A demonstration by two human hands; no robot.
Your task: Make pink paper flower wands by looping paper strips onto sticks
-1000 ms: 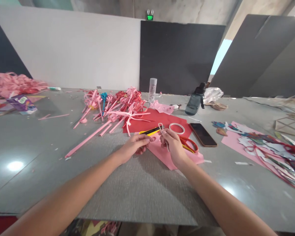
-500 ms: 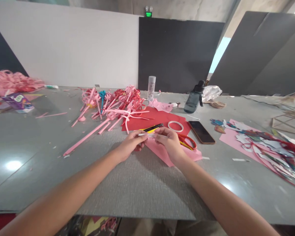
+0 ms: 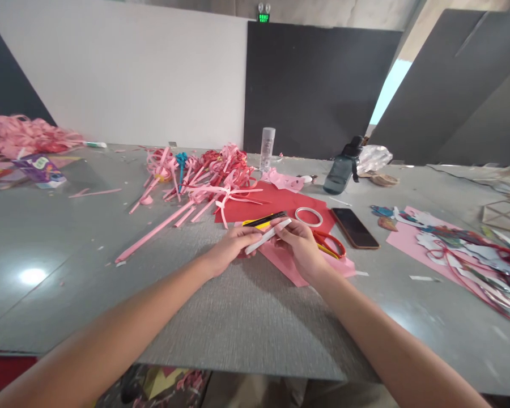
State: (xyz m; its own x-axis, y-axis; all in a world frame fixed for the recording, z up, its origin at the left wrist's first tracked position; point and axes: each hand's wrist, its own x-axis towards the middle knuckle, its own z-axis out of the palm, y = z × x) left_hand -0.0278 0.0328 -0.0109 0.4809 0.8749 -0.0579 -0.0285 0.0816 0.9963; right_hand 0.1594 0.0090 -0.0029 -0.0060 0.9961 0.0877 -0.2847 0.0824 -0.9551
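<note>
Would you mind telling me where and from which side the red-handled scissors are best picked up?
Probably by the red handle loops, coming from the right. The scissors lie flat on the pink paper beside the right hand, which hides their blade end. The loops face the phone, with bare table between them.

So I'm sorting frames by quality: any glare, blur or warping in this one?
Head view: a bright glare spot on the grey table at left; wide-angle bending at the edges; forearms near the bottom edge look soft; both hands and the pale strip are fairly sharp.
</note>
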